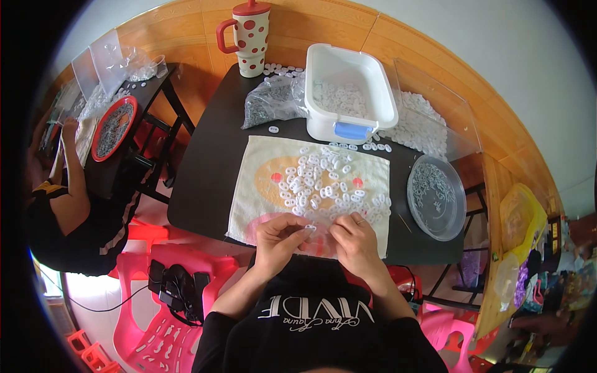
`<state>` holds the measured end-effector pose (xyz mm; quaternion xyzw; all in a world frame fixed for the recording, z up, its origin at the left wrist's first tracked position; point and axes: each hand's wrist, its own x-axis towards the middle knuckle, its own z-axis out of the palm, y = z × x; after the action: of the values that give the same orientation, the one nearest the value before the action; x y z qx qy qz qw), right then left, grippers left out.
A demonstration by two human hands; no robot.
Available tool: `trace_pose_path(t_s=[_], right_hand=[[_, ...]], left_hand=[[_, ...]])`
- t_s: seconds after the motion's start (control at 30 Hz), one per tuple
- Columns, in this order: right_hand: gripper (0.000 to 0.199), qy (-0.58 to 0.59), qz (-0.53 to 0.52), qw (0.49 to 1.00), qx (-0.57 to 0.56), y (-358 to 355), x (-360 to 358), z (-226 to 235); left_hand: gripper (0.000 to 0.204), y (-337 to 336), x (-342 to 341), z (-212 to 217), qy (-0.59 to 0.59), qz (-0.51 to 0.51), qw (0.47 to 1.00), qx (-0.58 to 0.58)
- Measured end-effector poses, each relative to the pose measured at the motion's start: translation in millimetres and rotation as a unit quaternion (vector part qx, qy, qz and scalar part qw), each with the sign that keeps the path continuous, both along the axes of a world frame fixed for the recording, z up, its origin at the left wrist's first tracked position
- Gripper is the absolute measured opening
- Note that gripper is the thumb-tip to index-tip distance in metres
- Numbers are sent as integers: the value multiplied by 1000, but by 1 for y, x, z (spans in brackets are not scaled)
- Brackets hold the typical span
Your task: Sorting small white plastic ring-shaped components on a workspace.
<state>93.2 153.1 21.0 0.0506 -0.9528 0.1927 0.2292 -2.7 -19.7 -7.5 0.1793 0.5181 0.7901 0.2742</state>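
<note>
My left hand (278, 244) is closed in a pinch at the near edge of a printed cream towel (247, 205). Between its thumb and finger shows a small white plastic piece (310, 228). My right hand (359, 244), wearing a ring, is also closed, its fingertips on what looks like a clear plastic bag (322, 222) stretched between both hands. Just beyond them lies a loose heap of white oval two-hole pieces (305, 180) on the towel. The pieces near my right hand look hazy, perhaps under the plastic.
On the black table (202, 180) stand a white tub (316, 130) of pieces, a bag of grey metal parts (270, 99), a round clear tray (438, 214) of metal parts and a spotted tumbler (252, 46). Leftward, another person (74, 205) works by a red tray (98, 149).
</note>
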Motion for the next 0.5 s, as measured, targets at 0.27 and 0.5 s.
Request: trace_pose_path(t_s=[0.27,0.5], right_hand=[[20,-18,10,997,78,1,12,5],[20,29,-10,976,-213,1,11,-9]], left_hand=[[16,1,0,-1,-7,-3,1000,-7],[16,4,3,4,-18,-25,999,-8]])
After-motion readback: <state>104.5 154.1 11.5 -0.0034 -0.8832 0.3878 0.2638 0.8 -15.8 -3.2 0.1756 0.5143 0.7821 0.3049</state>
